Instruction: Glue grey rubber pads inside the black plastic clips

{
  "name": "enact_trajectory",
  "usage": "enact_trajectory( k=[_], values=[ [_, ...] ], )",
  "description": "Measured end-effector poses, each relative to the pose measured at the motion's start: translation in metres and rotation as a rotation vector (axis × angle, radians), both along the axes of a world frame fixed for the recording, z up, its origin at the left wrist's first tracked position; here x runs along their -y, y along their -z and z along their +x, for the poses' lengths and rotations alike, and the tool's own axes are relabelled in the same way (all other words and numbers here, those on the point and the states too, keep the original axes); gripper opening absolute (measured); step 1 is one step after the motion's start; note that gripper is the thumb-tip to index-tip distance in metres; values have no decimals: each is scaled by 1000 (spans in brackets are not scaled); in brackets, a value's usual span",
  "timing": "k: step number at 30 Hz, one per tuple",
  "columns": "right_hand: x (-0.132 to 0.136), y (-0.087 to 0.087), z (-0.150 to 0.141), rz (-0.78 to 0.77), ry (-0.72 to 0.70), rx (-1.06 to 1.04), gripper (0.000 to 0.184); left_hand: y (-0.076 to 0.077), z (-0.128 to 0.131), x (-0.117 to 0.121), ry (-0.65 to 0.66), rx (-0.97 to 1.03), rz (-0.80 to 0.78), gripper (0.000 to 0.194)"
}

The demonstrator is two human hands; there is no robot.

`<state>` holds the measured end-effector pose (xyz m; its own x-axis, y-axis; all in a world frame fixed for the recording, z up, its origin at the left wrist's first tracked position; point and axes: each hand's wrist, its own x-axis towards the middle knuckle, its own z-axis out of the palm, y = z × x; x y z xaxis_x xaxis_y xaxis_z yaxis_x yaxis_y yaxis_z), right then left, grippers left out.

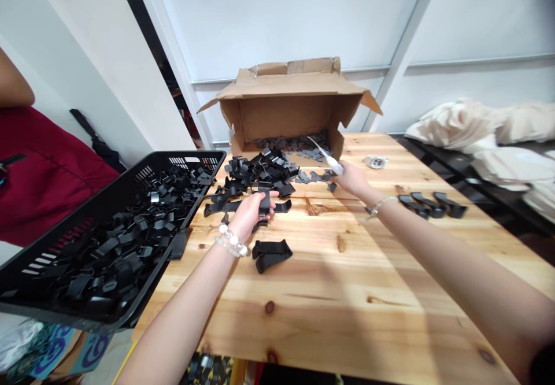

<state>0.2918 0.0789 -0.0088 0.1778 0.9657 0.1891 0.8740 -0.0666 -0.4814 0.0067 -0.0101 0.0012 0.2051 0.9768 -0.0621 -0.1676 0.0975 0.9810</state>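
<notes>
My left hand [248,214] is closed around a black bent plastic piece [264,201], at the near side of a heap of similar black pieces [264,168]. In my right hand [353,180] is a white squeeze bottle [333,164] with a long thin nozzle, pointing up and left toward the cardboard box. Small flat grey pieces [313,177] lie on the wooden table [312,310] just left of my right hand. Two black bent pieces [272,253] rest together on the table, nearer to me than my left hand.
An open cardboard box [281,116] lies on its side at the back with small grey pieces inside. A black crate [130,315] full of black pieces is at the left, beside a person in dark red [52,171]. Several black pieces [431,204] and a tape roll [375,161] sit right.
</notes>
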Motion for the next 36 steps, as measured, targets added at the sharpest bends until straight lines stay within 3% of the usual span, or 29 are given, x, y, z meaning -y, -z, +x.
enact_trajectory(
  k=[25,32,36],
  values=[
    [6,-9,-1,130,-26,-154,19,4,-1,-2,7,-24,22,39],
    [4,-11,0,156,-7,-410,22,3,0,1,5,-24,19,38],
    [17,-30,-2,208,-36,-665,21,-1,2,2,5,-18,-18,37]
  ],
)
